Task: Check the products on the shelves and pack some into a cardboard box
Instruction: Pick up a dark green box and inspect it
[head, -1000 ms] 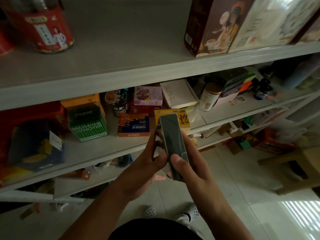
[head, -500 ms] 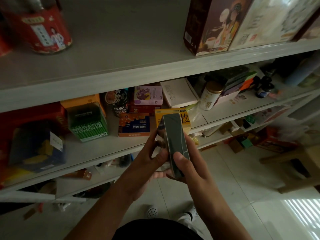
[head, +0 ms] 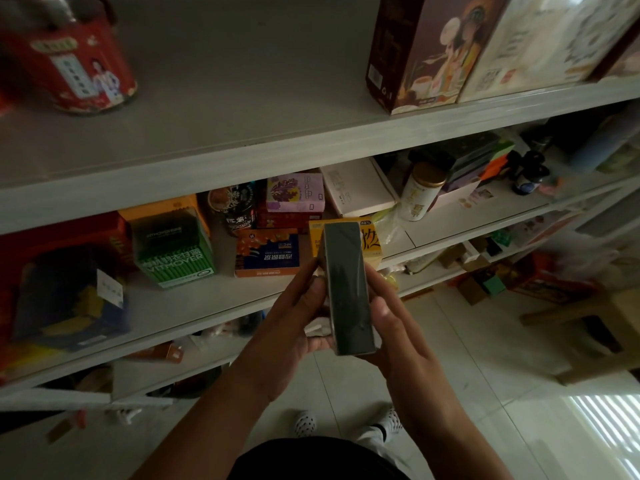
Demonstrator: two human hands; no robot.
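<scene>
Holding a tall dark box [head: 348,289] upright at the middle of the view, narrow face toward the camera, clear of every shelf. Clamped on it from 9 o'clock by the left hand [head: 291,323], thumb pressed to the near left edge, the other digits curled round the far side. Gripped from 3 o'clock by the right hand [head: 401,337], thumb against the right edge, the rest wrapped behind. Below the left thumb, a pale scrap [head: 317,330], perhaps a flap or a slip of paper; too dim to say.

At 12 o'clock of the dark box, partly hidden behind its top, a yellow box [head: 371,242] on the middle shelf [head: 207,306]. At 10 o'clock, lying flat on the same shelf, a blue-and-orange box [head: 268,252]. Beyond that, at 9 o'clock, a green box [head: 176,252] standing upright. Farther back at 11 o'clock, a purple box [head: 294,197] stacked on a red box [head: 277,220], just beside a dark can [head: 232,209]. At 1 o'clock, a white can [head: 419,199] with a gold lid, just beside a flat white box [head: 356,188].

Up on the top shelf [head: 242,116]: a red tin [head: 72,71] at 10 o'clock of the view, a brown illustrated carton [head: 426,53] at 1 o'clock, well apart. Down at 6 o'clock, pale floor tiles [head: 467,375] and spotted slippers [head: 304,422].
</scene>
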